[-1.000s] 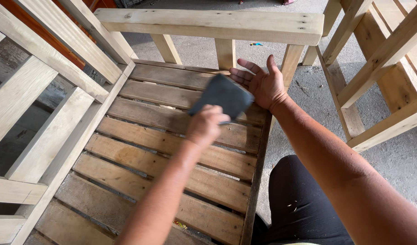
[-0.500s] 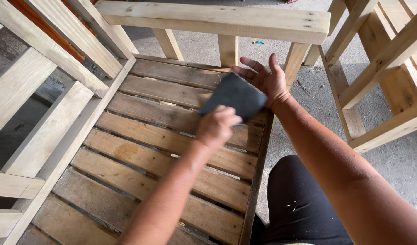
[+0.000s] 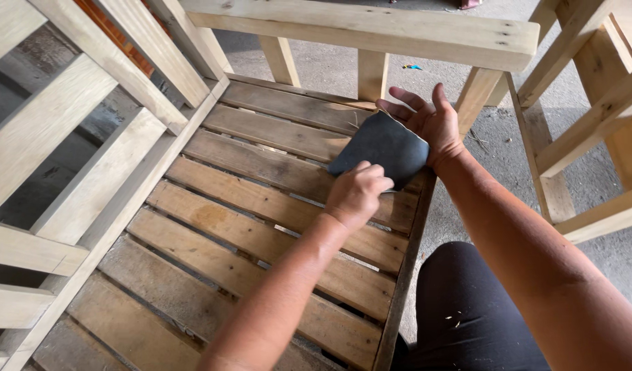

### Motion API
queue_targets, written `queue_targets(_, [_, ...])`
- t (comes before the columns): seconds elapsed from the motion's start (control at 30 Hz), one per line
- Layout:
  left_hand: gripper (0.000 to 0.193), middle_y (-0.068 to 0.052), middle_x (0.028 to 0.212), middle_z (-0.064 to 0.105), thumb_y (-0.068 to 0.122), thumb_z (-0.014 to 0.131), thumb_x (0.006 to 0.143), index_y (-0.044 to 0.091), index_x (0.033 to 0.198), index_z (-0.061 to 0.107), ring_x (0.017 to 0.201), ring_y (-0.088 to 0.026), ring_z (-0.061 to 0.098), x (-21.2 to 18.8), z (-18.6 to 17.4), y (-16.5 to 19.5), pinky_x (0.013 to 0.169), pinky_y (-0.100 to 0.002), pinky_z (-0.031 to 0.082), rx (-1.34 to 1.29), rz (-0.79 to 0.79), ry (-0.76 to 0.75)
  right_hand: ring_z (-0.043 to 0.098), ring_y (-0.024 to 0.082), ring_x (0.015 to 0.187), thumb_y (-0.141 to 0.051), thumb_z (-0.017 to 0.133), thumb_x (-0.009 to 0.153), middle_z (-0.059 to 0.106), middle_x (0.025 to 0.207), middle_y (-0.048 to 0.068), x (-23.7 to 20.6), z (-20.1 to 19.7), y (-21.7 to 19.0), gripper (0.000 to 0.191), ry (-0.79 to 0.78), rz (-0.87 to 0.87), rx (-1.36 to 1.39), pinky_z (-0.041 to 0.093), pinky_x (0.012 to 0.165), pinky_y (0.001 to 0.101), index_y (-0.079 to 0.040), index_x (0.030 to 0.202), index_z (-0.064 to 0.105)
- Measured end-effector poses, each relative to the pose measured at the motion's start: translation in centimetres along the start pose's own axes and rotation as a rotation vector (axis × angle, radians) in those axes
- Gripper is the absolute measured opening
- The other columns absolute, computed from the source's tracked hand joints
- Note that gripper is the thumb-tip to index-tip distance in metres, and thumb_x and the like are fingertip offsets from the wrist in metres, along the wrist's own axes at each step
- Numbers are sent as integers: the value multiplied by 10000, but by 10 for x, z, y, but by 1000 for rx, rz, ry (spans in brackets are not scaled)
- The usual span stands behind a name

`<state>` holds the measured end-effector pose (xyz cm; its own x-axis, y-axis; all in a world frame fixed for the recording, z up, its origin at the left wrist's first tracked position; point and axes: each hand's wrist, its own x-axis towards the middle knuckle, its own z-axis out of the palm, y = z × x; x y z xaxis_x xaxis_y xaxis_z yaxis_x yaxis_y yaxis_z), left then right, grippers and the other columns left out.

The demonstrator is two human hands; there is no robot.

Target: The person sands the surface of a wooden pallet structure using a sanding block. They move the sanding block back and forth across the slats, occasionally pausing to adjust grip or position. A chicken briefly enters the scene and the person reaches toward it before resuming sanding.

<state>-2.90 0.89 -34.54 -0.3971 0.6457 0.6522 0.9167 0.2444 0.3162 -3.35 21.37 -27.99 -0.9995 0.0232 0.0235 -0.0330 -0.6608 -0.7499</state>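
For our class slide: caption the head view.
Left hand and right hand hold a dark sanding sheet over a slatted wooden seat.

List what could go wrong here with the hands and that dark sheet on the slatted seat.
The left hand pinches only a corner of the dark abrasive sheet, so it might slip or tear. The right hand lies bare on the rough wooden slats, where splinters seem possible. Fingers could also catch in the gaps between slats.
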Motion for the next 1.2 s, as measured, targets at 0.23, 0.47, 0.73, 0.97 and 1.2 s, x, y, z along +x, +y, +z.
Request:
queue_targets(0.23, [299, -34, 837, 668, -71, 590, 817, 171, 831, 767, 863, -265, 663, -9, -80, -97, 745, -396, 578, 127, -73, 19, 580, 367, 1348, -744, 169, 997, 612, 1409, 263, 6, 1, -3, 949, 26, -33, -42, 411, 1207, 513, -9, 1457, 552])
queue_targets(0.47, [223, -100, 750, 570, 21, 645, 889, 84, 679, 608, 816, -271, 636, 9, 11, 6, 660, -403, 566, 46, -4, -85, 594, 384, 1269, -733, 180, 1011, 630, 1351, 241, 3, -7, -2, 899, 47, 14, 23, 433, 1147, 566, -32, 1425, 562])
queue_targets(0.73, [307, -56, 837, 707, -82, 617, 803, 176, 800, 784, 901, -276, 682, -6, -73, -98, 755, -415, 583, 164, -183, 100, 588, 363, 1329, -690, 143, 1042, 626, 1379, 249, 18, -16, -3, 887, 62, -33, -43, 425, 1193, 512, -12, 1431, 561])
queue_targets(0.97, [309, -61, 822, 707, -71, 604, 798, 168, 813, 799, 836, -286, 673, 3, -63, -93, 704, -416, 580, 168, -205, 180, 585, 361, 1337, -695, 145, 1025, 625, 1388, 254, 22, -26, -5, 900, 50, -27, -70, 423, 1190, 515, -10, 1440, 556])
queue_targets(1.2, [195, -40, 804, 624, 25, 609, 867, 153, 792, 735, 883, -258, 654, 11, -3, 0, 743, -391, 575, -11, -70, 46, 560, 385, 1326, -692, 211, 1055, 616, 1411, 242, 23, -32, 2, 848, 36, -22, -45, 411, 1179, 550, -26, 1445, 563])
